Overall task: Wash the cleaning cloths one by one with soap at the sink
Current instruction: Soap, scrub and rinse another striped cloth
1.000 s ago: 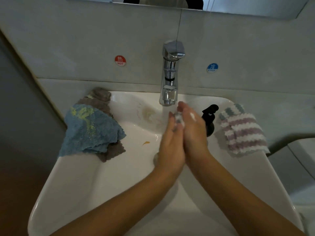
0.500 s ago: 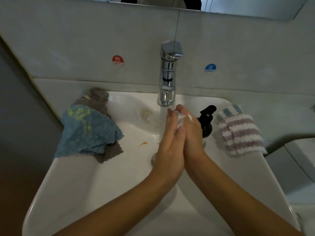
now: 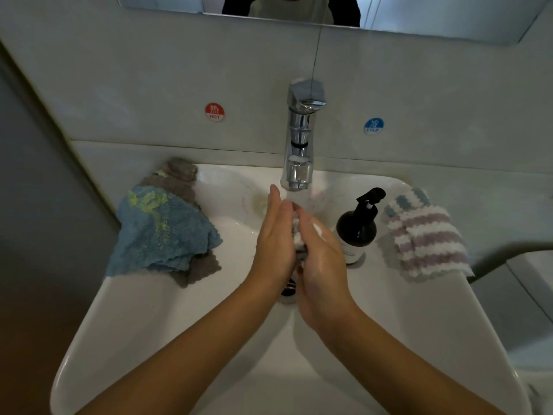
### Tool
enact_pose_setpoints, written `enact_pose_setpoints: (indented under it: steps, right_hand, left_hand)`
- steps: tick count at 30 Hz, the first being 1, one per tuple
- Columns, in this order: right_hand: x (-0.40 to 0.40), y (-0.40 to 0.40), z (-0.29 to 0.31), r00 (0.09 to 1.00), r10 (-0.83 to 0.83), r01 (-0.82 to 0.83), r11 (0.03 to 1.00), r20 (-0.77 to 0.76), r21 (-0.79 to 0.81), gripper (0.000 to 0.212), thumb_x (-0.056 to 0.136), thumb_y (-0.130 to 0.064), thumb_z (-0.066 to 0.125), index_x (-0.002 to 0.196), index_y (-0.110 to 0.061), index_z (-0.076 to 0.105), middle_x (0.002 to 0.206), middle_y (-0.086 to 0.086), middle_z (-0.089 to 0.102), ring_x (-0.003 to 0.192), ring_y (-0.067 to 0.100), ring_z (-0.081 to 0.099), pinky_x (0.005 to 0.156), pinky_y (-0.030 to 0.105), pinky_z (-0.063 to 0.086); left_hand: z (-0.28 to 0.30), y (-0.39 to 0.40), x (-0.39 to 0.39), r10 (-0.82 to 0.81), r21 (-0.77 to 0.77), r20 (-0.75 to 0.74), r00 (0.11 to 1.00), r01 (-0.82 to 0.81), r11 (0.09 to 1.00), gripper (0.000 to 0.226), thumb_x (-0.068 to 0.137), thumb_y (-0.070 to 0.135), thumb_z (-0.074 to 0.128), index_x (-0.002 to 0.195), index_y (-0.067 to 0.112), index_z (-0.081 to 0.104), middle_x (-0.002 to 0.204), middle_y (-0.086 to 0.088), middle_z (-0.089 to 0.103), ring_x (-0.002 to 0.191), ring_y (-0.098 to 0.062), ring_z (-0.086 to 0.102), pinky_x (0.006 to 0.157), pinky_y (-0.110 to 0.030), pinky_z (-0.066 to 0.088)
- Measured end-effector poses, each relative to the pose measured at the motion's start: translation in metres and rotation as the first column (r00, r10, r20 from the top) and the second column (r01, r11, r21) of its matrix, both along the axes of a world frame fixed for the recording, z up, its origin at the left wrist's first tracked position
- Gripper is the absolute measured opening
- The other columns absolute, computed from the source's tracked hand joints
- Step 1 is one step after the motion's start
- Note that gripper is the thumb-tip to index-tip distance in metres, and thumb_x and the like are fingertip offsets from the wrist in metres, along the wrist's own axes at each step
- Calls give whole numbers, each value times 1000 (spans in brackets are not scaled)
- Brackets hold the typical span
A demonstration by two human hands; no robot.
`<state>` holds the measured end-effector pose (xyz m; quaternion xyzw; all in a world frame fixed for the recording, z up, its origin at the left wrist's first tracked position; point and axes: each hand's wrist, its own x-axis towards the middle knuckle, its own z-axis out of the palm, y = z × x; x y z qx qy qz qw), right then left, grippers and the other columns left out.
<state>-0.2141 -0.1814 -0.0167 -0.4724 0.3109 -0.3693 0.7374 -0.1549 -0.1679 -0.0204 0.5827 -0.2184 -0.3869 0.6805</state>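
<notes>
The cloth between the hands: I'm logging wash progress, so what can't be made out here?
- Cloth, head view: mostly hidden between left hand and right hand; size and cleanliness unknown.
- Drain: largely covered by the hands.
- Faucet: water flow too faint to confirm.
- Grey cloth: mostly under the blue cloth.

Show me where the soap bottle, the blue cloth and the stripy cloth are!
soap bottle (image 3: 356,232), head view, dark round body.
blue cloth (image 3: 163,235), head view, middle.
stripy cloth (image 3: 425,238), head view, middle stripes.
</notes>
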Motion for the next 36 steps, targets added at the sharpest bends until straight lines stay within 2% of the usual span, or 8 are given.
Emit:
enact_pose_setpoints:
  steps: [1,3,6,11,17,24,29,36]
  right_hand:
    - [-2,-3,4,992,-125,125,992,-21,10,23,99,-27,54,93,-25,76,95,-7,76,90,9,71,73,25,58]
    - [0,-10,8,990,-141,141,990,-7,-3,23,102,-25,50,111,-21,70,102,-3,75,96,10,71,70,19,56]
    - [0,-22,11,972,-235,233,971,-29,-56,26,104,-23,44,118,-23,67,105,0,74,94,10,71,67,19,57]
    - [-7,-30,13,971,-240,240,970,-12,-39,21,104,-26,44,109,-29,64,106,-3,70,94,8,70,76,21,57]
    - [4,-14,8,995,-96,89,984,36,158,27,101,-33,50,125,-24,59,114,5,70,102,17,70,81,29,58]
    - [11,5,-2,1000,-13,15,996,-18,85,29,98,-36,54,124,-24,61,113,-4,71,107,10,67,93,31,53]
    - [3,-1,4,998,-61,61,995,-13,80,26,97,-26,58,120,-16,61,104,3,74,92,10,72,78,25,59]
    - [-8,-21,12,969,-232,233,972,-81,4,18,96,-14,60,108,-27,61,104,3,70,78,6,71,66,19,56]
  left_hand:
    - [4,0,-2,-35,-14,-56,998,34,999,59,93,59,44,146,35,39,142,-2,53,124,-14,56,108,-39,43]
    - [9,-1,-9,-102,-78,-174,979,90,993,55,89,56,54,139,33,50,128,0,64,112,-10,64,98,-32,50]
    - [13,4,-21,-65,-83,-28,997,63,995,28,102,25,45,126,32,58,106,13,70,92,6,66,73,-13,54]
    - [13,17,-37,49,-114,140,989,-33,993,35,99,8,49,116,39,52,107,23,62,99,16,58,80,-8,50]
    - [15,10,-22,252,-120,91,963,-241,963,27,95,6,57,116,21,64,99,6,71,90,-4,69,78,-25,59]
    - [17,10,-7,314,-161,47,948,-303,939,27,93,2,59,102,27,62,96,-3,71,86,-14,72,73,-30,59]
    - [17,10,-3,312,-170,151,938,-287,943,23,90,2,63,95,24,57,90,1,66,78,-6,68,70,-24,57]
    - [14,7,-1,210,-93,155,965,-198,976,16,90,12,63,99,24,58,100,-3,65,77,-5,67,67,-20,55]
